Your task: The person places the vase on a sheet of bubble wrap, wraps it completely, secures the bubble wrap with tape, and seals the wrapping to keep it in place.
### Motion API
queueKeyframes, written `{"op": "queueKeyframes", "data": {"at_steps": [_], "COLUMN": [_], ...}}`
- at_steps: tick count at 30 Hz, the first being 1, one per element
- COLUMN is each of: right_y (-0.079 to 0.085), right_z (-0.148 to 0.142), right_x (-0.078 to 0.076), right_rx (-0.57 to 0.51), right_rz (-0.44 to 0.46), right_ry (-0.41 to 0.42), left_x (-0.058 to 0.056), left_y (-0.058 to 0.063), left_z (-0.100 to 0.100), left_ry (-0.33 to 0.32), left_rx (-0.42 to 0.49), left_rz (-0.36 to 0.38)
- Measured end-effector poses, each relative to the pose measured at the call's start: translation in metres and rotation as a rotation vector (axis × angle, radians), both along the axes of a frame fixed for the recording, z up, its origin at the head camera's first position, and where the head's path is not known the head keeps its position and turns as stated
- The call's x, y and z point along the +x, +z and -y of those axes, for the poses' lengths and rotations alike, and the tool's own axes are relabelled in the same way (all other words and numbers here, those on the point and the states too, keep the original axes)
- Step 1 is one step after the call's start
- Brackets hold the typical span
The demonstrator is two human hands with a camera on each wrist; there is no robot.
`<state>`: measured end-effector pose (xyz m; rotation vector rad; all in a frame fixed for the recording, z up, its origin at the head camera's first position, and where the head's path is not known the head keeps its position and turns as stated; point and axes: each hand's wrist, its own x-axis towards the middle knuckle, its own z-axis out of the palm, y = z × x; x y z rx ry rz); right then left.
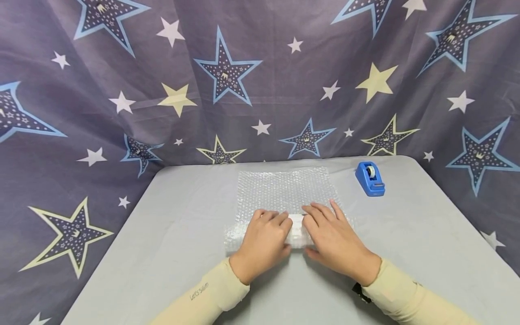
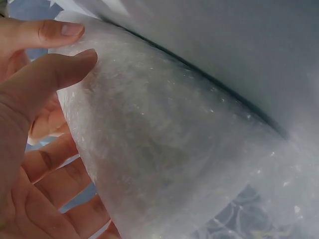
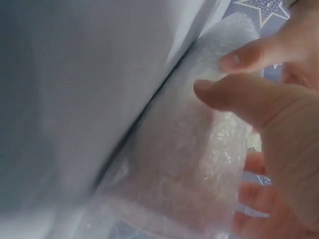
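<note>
A bundle rolled in clear bubble wrap (image 1: 297, 232) lies crosswise near the middle of the table. Its wrapped contents are hidden, showing only as a whitish shape. From its far side a flat sheet of bubble wrap (image 1: 284, 189) stretches toward the back edge. My left hand (image 1: 264, 241) grips the bundle left of its middle, fingers over the top and thumb on the near side. The right hand (image 1: 335, 241) holds it the same way just to the right. In the left wrist view the left thumb (image 2: 65, 72) presses the wrap; the right thumb (image 3: 224, 94) does so in the right wrist view.
A blue tape dispenser (image 1: 370, 179) with a roll of tape stands at the back right of the grey-covered table (image 1: 174, 221). Behind the table hangs a dark curtain (image 1: 272, 90) printed with stars.
</note>
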<state>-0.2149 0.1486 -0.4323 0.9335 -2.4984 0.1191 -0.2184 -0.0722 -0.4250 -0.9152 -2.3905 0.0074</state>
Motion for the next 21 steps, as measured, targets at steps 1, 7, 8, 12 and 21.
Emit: {"op": "queueKeyframes", "data": {"at_steps": [1,7,8,12,21], "right_y": [0.0,0.0,0.0,-0.003,-0.007], "right_z": [0.0,-0.001,-0.001,0.0,0.004], "right_x": [0.0,0.002,0.002,0.003,0.002], "right_rx": [-0.003,-0.017,-0.019,-0.021,-0.024], "right_rz": [-0.002,-0.022,-0.028,-0.049,-0.081], "right_ry": [-0.005,-0.007,-0.005,0.007,0.008], "left_x": [-0.001,-0.004,-0.004,-0.008,-0.013], "left_y": [0.0,0.004,0.005,0.005,0.006], "left_z": [0.0,0.0,0.001,0.001,0.002], "left_ry": [0.003,0.011,0.012,0.012,0.02], "left_rx": [0.0,0.008,0.012,0.026,0.048], "left_rz": [0.007,0.053,0.058,0.083,0.135]}}
